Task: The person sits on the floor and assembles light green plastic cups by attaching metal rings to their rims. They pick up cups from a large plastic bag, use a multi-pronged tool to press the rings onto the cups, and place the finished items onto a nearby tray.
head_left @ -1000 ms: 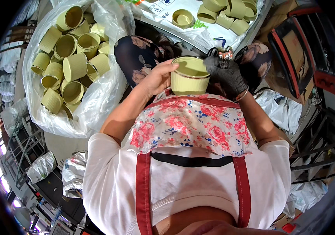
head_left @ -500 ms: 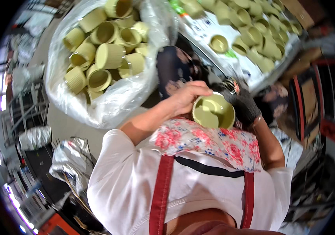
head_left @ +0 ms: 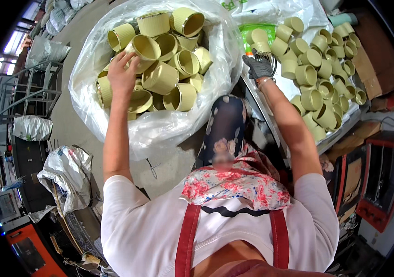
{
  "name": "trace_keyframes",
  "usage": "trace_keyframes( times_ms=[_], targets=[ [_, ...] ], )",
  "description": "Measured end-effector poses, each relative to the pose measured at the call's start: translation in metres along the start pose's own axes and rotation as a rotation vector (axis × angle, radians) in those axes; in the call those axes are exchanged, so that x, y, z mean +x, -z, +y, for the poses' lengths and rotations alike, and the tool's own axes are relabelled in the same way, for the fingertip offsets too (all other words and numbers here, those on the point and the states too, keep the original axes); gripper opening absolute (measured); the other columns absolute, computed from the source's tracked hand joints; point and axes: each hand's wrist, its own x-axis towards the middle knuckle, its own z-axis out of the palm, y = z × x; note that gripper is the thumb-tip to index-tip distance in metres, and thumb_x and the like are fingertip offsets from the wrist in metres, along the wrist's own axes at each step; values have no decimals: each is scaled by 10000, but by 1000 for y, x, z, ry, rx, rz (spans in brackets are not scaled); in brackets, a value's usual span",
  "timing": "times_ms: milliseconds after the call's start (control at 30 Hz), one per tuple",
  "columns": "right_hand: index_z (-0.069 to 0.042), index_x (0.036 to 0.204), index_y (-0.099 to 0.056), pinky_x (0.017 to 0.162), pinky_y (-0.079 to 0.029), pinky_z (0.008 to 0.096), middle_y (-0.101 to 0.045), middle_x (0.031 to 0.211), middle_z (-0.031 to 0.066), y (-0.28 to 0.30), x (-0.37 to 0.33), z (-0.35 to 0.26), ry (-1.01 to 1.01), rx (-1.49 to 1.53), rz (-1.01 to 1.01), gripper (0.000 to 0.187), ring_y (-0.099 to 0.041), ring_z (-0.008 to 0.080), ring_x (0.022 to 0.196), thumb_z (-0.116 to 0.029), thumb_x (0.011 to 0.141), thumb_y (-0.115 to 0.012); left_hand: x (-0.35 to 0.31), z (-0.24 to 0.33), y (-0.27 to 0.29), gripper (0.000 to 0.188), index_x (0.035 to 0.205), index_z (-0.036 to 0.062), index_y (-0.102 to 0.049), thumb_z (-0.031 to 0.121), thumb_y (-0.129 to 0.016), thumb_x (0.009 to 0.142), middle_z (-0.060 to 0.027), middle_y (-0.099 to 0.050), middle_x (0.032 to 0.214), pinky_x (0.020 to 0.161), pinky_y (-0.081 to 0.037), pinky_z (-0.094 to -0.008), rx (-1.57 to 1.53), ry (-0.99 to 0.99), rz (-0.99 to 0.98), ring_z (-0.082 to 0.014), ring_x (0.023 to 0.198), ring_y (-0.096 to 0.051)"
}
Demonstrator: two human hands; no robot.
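Note:
My left hand [head_left: 124, 71] is over the big clear plastic bag [head_left: 91, 60], its loosely bent fingers apart against the outer wall of a pale yellow-green ribbed cup [head_left: 145, 50]. That cup lies on a heap of similar cups, and some have a shiny metal band at the rim. To the right, my right hand [head_left: 257, 67] wears a dark grey glove and is closed on several thin dark wire loops [head_left: 267, 57]. It is at the near left edge of a table [head_left: 263, 108], beside more pale cups [head_left: 305, 75] lying on white plastic sheeting.
A cardboard box [head_left: 367, 69] stands beyond the cups on the right. Red-framed black equipment [head_left: 381, 180] is at the right, near my elbow. On the left are a silvery sack [head_left: 68, 175], a metal rack [head_left: 33, 87] and an orange machine [head_left: 28, 251].
Both hands have parted from in front of my lap. The cup held there is gone; my left hand has moved to the bag, my right out to the table edge with the wire loops.

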Motion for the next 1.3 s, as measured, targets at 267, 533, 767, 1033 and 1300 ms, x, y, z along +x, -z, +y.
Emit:
trace_keyframes(
  times_ms=[267,533,767,1033,1300],
  targets=[
    [-74,973,-602,619,-448,363,-630,830,124,-79,50,45,-445,202,-167,247,-557,222,668,-247,805,-554,-142,-89,90,923,1343,-26,-204,312,-739,671,-225,-217,1371,1015,-252,-422,461,715,400,-347,1227,-298],
    [-131,970,-586,654,-430,358,-628,854,106,-121,66,29,-142,-170,-265,226,-556,231,716,-228,766,-592,-182,-122,38,483,1185,-53,-446,152,-619,783,-158,-524,1121,794,-483,-384,-839,1295,312,-252,965,-551],
    [-185,1007,-599,769,-423,372,-634,918,90,-136,131,-121,535,-697,-288,289,-576,258,835,-219,721,-622,56,-170,149,365,1015,-116,-548,24,-609,683,-168,-589,954,671,-496,-352,-515,753,498,-255,765,-595],
    [-236,1029,-624,863,-421,354,-620,1021,91,-103,156,-151,515,-1087,-20,311,-580,278,951,-343,749,-544,-20,-128,160,403,1074,-96,-509,105,-627,745,-156,-584,985,654,-503,-346,-605,911,420,-236,786,-604],
    [-196,1047,-628,400,-357,254,-487,607,3,-25,138,-121,635,-357,-417,253,-416,102,419,-238,864,-459,-68,-75,154,429,1103,-74,-506,217,-600,802,-155,-574,1027,780,-462,-318,-567,1049,385,-224,916,-573]
  ],
)
